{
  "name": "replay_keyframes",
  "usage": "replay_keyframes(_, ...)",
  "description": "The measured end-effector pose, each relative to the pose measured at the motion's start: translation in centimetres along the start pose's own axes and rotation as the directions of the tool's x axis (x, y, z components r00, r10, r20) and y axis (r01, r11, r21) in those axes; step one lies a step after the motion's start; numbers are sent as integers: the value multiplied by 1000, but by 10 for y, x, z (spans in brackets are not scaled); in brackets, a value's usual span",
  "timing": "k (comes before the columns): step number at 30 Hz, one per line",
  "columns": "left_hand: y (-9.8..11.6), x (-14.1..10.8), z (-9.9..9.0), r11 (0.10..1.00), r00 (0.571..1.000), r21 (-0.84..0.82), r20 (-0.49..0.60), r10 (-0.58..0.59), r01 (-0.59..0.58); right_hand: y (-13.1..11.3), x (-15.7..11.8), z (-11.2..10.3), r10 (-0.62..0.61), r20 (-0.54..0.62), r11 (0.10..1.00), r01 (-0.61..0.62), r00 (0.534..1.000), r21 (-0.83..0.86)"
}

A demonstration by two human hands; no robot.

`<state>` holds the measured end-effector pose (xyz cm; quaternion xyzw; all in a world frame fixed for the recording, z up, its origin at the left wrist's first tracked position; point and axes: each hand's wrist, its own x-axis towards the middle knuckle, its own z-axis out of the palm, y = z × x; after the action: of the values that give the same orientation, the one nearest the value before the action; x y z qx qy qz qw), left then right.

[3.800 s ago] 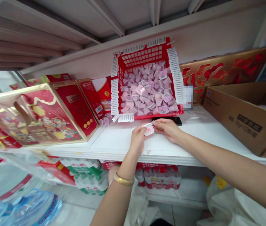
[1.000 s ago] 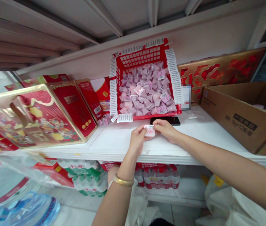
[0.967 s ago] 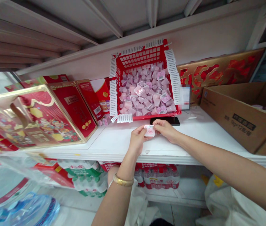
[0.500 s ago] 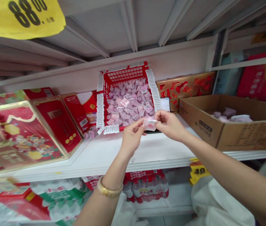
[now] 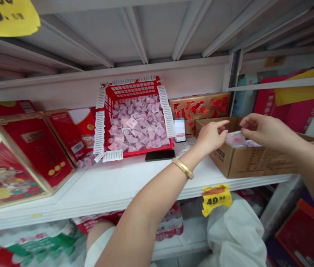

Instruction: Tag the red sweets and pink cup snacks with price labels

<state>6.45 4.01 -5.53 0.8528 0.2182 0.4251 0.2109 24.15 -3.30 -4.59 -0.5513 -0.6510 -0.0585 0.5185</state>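
Observation:
My left hand [image 5: 212, 136] is at the left rim of the cardboard box [image 5: 268, 163], its index finger and thumb apart and nothing between them. Close to that thumb, at the box opening, is a small pink jelly-like cup [image 5: 235, 139]; I cannot tell whether it touches the hand. Above the opening, my right hand [image 5: 267, 130] has curled fingers, with a gap between thumb and index finger. More pink cups [image 5: 253, 143] lie inside the box, mostly hidden by its front wall. A red basket [image 5: 134, 152] full of pink cups, many plain and some bearing barcode labels, stands further left.
Strips of white barcode stickers [image 5: 166, 111] hang over the basket's rims. A dark phone [image 5: 160, 155] lies before it, and a lit phone [image 5: 180, 131] leans to its right. Red gift boxes [image 5: 31, 148] stand left on the white shelf [image 5: 112, 185]. Another shelf [image 5: 134, 22] hangs overhead.
Both hands have moved right, from in front of the basket to the cardboard box. The cup they held between them is no longer between their fingertips. The view has shifted right.

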Motion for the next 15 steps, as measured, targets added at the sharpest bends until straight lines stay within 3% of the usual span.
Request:
replay_keyframes(3,-1,-18,-4,996,999,69,-7,48,-47,1,-6,6,-39,-29,959,30,999,-283)
replay_keyframes(6,-13,-44,-30,991,997,113,-32,71,-67,-25,-8,26,-114,16,959,115,993,-260)
replay_keyframes(11,-52,-82,-111,951,983,310,-173,55,2,-93,5,87,-246,165,951,271,955,-149)
replay_keyframes(15,-88,-93,-184,865,946,462,-323,-41,195,-139,31,154,-278,304,945,316,911,-84)
